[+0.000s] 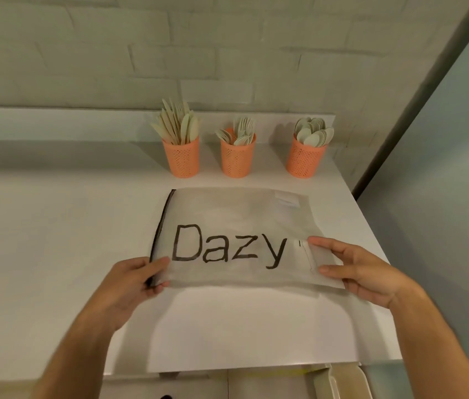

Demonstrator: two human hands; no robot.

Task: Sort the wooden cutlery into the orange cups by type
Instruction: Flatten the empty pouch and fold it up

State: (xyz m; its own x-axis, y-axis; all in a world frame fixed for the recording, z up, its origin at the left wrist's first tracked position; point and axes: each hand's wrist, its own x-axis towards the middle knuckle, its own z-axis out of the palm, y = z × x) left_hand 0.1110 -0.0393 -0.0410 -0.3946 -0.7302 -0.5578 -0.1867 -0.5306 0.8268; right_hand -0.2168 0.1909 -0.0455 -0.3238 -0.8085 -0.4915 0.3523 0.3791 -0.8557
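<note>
- Nearest the front edge of the white surface (55,254), both hands hold a flat translucent pouch (236,223) marked "Dazy". The left hand (138,279) pinches its zipper end, thumb on top and fingers curled beneath. The right hand (351,272) pinches the opposite end the same way.
- The near side of the pouch is lifted off the surface, while its far side seems to lie on it. It looks flat and empty; I can make out no cutlery inside.
- No loose cutlery shows anywhere on the surface.
- Along the back edge stand three orange cups, apart from each other. The left cup (181,158) holds the knives (177,123), the middle cup (237,156) the forks (239,131), and the right cup (305,158), toward the back right corner, the spoons (314,131).
- Judging by this, the sorting looks finished: each cup seems to carry one type. What seems left is only to put the pouch away.
</note>
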